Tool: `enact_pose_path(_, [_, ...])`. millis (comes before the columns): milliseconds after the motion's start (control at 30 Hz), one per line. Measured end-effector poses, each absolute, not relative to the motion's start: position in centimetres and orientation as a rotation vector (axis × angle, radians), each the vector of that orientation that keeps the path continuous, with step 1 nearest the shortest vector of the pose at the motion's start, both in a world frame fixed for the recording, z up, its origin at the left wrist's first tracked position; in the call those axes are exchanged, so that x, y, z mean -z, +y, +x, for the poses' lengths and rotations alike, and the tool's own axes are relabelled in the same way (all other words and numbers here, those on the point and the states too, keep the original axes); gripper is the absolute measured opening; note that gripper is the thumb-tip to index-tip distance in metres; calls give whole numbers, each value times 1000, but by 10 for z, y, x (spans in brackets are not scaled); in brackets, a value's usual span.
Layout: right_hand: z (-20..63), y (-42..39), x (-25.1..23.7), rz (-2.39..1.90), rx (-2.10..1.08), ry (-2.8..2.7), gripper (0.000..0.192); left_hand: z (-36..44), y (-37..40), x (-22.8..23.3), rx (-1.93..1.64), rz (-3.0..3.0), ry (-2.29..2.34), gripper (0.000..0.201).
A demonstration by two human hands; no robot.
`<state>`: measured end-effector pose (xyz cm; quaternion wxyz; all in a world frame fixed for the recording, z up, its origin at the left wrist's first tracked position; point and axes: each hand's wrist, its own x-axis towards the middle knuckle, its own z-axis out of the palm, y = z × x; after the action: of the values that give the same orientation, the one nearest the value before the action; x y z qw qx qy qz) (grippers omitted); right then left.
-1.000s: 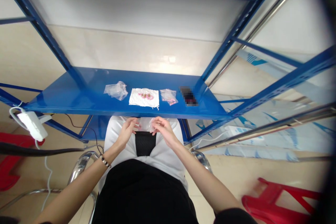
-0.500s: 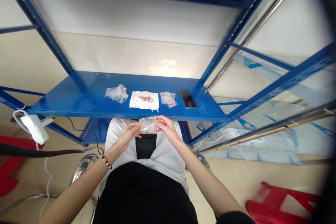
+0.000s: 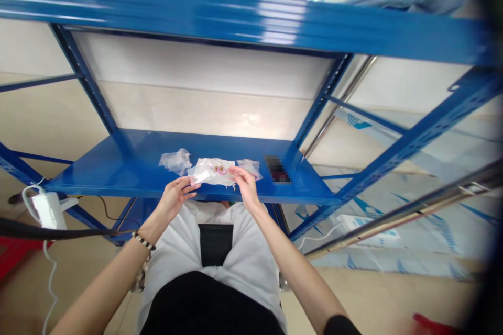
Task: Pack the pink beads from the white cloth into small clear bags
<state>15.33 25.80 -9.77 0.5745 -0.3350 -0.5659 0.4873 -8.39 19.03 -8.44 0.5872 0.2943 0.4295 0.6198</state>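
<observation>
Both of my hands hold a small clear plastic bag [image 3: 210, 172] with pink bits inside, raised in front of the blue shelf [image 3: 118, 167]. My left hand [image 3: 175, 196] pinches its left end and my right hand [image 3: 243, 183] pinches its right edge. Behind the bag a white cloth with pink pieces lies on the shelf, mostly hidden by it. A crumpled clear bag [image 3: 175, 160] lies on the shelf to the left. Another small clear bag [image 3: 251, 166] with pink bits lies just beyond my right hand.
A dark blurred object [image 3: 276, 169] lies on the shelf at the right. Blue rack uprights [image 3: 314, 110] and an upper shelf [image 3: 236, 15] frame the space. A white adapter [image 3: 45, 209] with cable hangs at the left. My lap in white and black clothing is below.
Both hands have lifted the clear bag from over my lap up to shelf height. The camera has tilted upward, bringing the upper shelf into view.
</observation>
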Motion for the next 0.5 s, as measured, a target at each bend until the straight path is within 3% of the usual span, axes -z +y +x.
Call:
enact_pose_path(167, [119, 319, 108, -944, -850, -1371, 44, -101, 228, 51, -1455, 768, 1143, 12])
enact_pose_path(500, [92, 334, 122, -1150, -571, -1462, 39, -119, 261, 63, -1152, 938, 1368, 18])
